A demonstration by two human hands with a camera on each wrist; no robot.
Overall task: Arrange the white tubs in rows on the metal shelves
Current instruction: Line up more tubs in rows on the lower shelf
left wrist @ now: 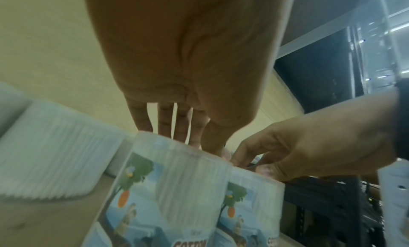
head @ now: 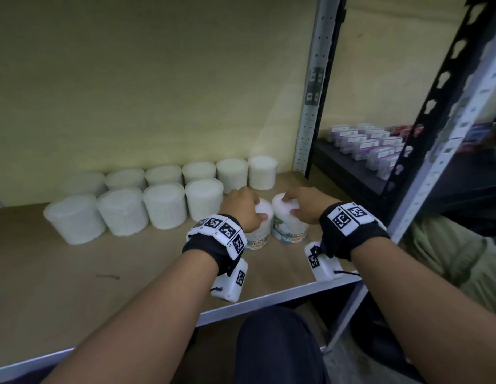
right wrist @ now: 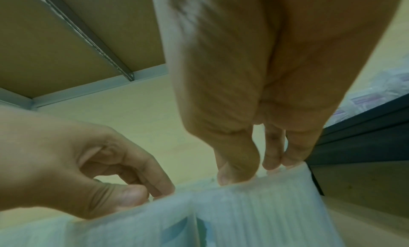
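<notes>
Two white tubs with picture labels stand side by side on the brown shelf board (head: 130, 273), right of the front row. My left hand (head: 251, 210) grips the left tub (head: 258, 240) from above, fingers curled over its lid. My right hand (head: 295, 205) grips the right tub (head: 287, 221) the same way. In the left wrist view the left hand (left wrist: 188, 128) reaches over the left tub (left wrist: 172, 180), with the right tub (left wrist: 254, 198) and right hand (left wrist: 287, 145) beside it. The right wrist view shows the right hand (right wrist: 254, 163) on the right tub (right wrist: 254, 207).
Several plain white tubs form a back row (head: 185, 173) against the wall and a shorter front row (head: 136, 212). A grey upright post (head: 310, 92) bounds the shelf on the right. Beyond it a black shelf (head: 352, 173) carries small boxes (head: 366, 145). The metal front edge (head: 269, 300) runs below my wrists.
</notes>
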